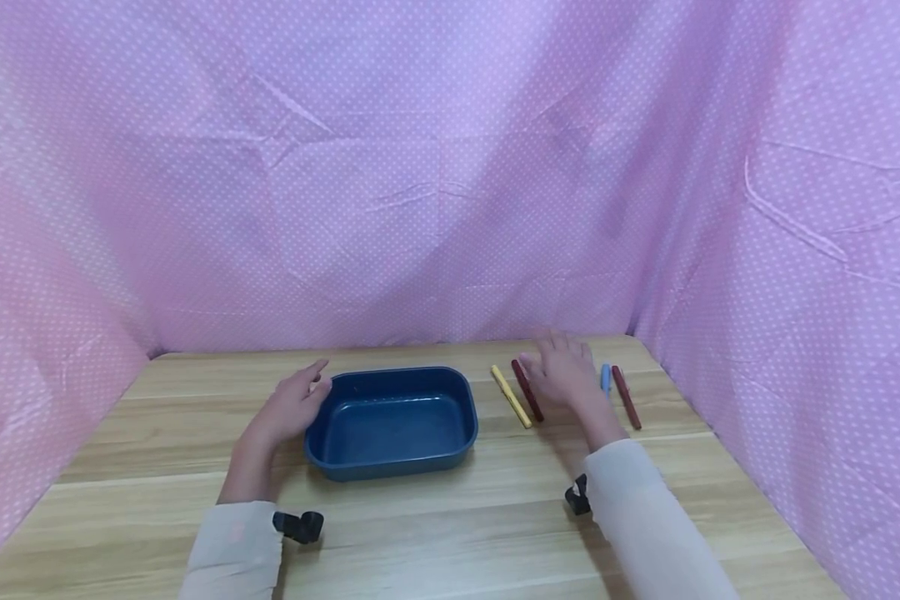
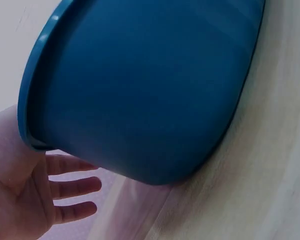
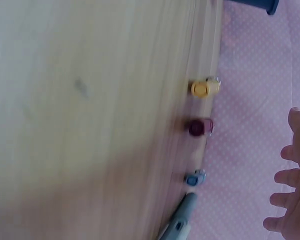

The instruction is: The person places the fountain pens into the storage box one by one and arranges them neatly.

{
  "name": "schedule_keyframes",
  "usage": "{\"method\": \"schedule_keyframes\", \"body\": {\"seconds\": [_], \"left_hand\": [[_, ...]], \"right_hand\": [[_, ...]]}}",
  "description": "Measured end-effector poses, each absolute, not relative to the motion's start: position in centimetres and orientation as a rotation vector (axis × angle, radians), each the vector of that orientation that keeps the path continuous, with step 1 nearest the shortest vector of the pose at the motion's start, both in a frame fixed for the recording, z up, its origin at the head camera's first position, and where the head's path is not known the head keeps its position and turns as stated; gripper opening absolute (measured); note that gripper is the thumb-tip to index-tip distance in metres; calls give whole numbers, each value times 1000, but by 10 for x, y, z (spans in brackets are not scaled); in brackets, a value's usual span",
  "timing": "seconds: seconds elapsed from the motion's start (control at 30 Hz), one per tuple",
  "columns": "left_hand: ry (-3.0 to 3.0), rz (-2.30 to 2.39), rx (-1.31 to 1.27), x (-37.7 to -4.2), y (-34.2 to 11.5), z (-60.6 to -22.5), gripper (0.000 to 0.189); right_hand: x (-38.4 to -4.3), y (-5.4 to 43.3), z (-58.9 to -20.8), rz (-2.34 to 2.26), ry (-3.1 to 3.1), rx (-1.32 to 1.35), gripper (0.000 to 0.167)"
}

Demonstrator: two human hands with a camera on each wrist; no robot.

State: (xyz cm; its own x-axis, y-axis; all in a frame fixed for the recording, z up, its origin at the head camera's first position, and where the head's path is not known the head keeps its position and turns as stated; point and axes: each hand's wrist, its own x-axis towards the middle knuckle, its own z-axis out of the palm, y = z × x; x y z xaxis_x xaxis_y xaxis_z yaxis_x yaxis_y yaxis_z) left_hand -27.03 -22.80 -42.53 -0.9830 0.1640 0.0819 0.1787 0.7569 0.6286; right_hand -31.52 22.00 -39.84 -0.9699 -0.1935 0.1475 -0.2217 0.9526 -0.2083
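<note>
A dark blue rectangular tub (image 1: 390, 467) stands on the table. At its left end is my left hand (image 1: 297, 406), fingers extended; in the left wrist view the hand (image 2: 25, 195) appears beside the tub's wall (image 2: 140, 90), and contact is unclear. My right hand (image 1: 566, 371) hovers over the pens with spread fingers, holding nothing. A yellow pen (image 1: 512, 397) and a dark red pen (image 1: 527, 390) lie left of it. To its right are a blue pen (image 1: 605, 379) and another dark red pen (image 1: 626, 397). A grey pen-like thing (image 3: 180, 217) shows in the right wrist view.
The wooden table (image 1: 420, 542) carries everything. Pink dotted cloth (image 1: 390, 208) hangs behind it and along both sides. Each sleeved wrist wears a black camera mount, such as the left mount (image 1: 300, 527).
</note>
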Motion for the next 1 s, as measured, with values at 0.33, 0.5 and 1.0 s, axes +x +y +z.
{"method": "schedule_keyframes", "body": {"seconds": [0.33, 0.5, 1.0], "left_hand": [[-2892, -1191, -210, -270, -236, -427, 45], [-2823, -1322, -192, -272, -238, -428, 39], [-2538, -2105, 113, -275, -247, -436, 47]], "right_hand": [[-313, 248, -399, 355, -2967, 282, 68], [-314, 263, -402, 324, -2991, 243, 69], [-309, 305, -405, 252, -3023, 177, 78]]}}
